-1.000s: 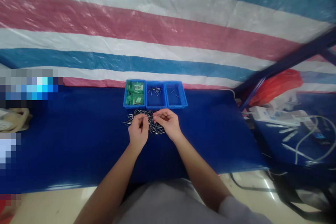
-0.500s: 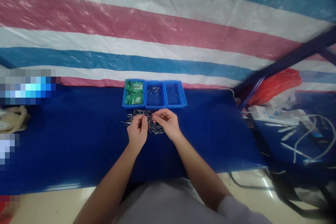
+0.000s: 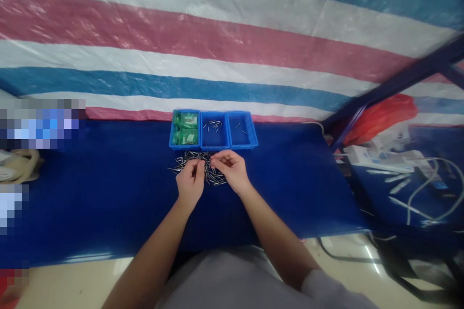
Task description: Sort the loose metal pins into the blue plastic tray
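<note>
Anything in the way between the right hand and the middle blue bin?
Nothing visible blocks the right hand from the middle blue bin except its front wall; thin metal pieces lie low beneath.

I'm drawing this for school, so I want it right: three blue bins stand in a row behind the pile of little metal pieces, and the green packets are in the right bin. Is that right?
Not quite: the head view shows the green packets in the left bin. The rest of what you said stands.
</note>
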A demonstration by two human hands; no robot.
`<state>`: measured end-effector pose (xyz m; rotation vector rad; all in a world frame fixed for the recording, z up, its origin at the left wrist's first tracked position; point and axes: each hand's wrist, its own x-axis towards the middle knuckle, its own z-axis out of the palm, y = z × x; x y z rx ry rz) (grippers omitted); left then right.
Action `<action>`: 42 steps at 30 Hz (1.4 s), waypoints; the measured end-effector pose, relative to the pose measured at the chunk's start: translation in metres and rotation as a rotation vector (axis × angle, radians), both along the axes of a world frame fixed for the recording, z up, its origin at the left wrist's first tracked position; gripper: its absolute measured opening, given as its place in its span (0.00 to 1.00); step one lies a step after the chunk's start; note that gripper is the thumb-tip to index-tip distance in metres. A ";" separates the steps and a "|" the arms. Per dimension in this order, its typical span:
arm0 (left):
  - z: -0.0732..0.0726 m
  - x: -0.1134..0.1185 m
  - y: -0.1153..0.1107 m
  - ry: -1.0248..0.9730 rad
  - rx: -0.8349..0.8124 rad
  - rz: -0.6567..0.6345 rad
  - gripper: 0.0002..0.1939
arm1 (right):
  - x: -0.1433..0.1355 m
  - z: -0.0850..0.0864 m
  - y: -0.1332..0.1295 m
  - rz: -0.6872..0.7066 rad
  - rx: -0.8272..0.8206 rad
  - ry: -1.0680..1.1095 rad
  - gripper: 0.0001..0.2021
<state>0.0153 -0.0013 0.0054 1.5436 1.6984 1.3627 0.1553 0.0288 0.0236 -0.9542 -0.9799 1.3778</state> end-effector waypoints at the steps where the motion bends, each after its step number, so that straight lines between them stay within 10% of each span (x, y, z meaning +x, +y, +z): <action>1: 0.000 0.000 0.000 0.002 -0.001 0.002 0.13 | 0.000 0.000 0.000 0.002 0.004 -0.001 0.12; 42: 0.000 0.001 0.000 -0.018 0.005 -0.002 0.11 | 0.001 -0.001 -0.001 0.029 0.039 -0.114 0.13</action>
